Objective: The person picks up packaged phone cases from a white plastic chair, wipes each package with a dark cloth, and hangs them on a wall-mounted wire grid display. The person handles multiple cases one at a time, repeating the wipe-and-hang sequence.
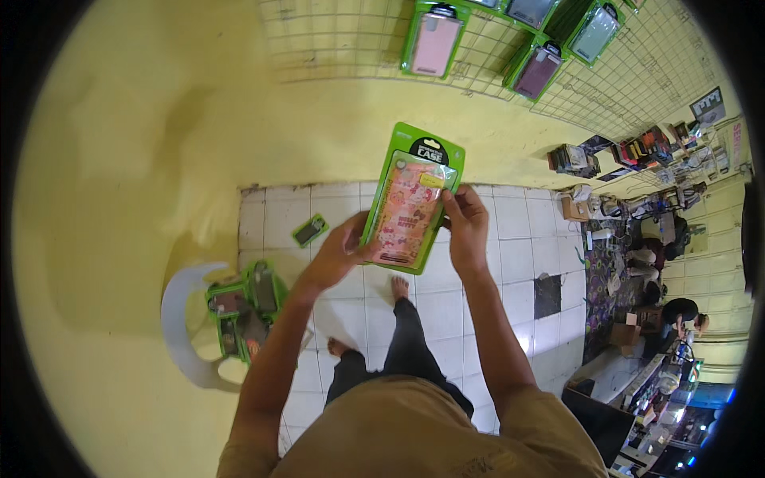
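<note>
Between my two hands is a packaged phone case (405, 211), pink with a cartoon pattern, under clear plastic on a green backing card with a hang hole at its top. A small yellow sticker (431, 181) is on its upper right front. My left hand (344, 250) grips the lower left edge, thumb across the front. On the right edge, my right hand (464, 223) pinches the pack near the sticker. The pack tilts slightly and is held up in front of the wall, over the tiled floor.
A wire grid rack (343, 44) on the yellow wall carries several packaged cases, including a pink one (435, 46). One green pack (310, 230) lies on the tiles. More packs (263, 288) sit on a white chair (182, 307) at left. A person (682, 311) is far right.
</note>
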A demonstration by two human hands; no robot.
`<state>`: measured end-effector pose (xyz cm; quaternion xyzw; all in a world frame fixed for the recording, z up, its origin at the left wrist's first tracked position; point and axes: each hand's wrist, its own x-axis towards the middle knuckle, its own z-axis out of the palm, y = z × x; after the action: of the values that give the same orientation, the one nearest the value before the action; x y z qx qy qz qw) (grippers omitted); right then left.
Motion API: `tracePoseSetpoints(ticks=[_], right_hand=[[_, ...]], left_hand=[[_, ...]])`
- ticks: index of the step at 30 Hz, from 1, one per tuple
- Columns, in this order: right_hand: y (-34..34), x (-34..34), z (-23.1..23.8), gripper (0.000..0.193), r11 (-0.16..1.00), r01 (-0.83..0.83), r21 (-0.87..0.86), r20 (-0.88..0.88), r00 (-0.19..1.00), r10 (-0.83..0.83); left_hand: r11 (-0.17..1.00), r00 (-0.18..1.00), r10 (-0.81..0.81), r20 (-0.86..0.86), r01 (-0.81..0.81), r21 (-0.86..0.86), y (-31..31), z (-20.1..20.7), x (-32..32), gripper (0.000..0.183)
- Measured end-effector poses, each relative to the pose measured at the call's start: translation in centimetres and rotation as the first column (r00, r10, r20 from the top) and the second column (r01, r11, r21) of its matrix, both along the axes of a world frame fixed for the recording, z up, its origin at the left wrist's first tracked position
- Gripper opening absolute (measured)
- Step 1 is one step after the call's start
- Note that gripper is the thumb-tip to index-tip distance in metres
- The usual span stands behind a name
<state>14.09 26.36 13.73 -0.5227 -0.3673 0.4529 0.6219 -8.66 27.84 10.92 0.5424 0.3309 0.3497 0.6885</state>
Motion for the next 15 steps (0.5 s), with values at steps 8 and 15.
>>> tracePoseSetpoints(ticks=[8,15], right_hand=[[23.4,10.3,3.1,0.014,0.938,-0.020,0.347,0.350,0.930,-0.110],[33.5,12.7,3.8,0.016,0.892,-0.057,0.448,0.309,0.946,-0.095]], left_hand=[[0.813,0.916,0.395,0.068,-0.383,0.439,27.4,5.8,15.0,0.032],[0.621,0.817,0.525,0.238,-0.559,0.550,36.0,5.7,18.8,0.033]])
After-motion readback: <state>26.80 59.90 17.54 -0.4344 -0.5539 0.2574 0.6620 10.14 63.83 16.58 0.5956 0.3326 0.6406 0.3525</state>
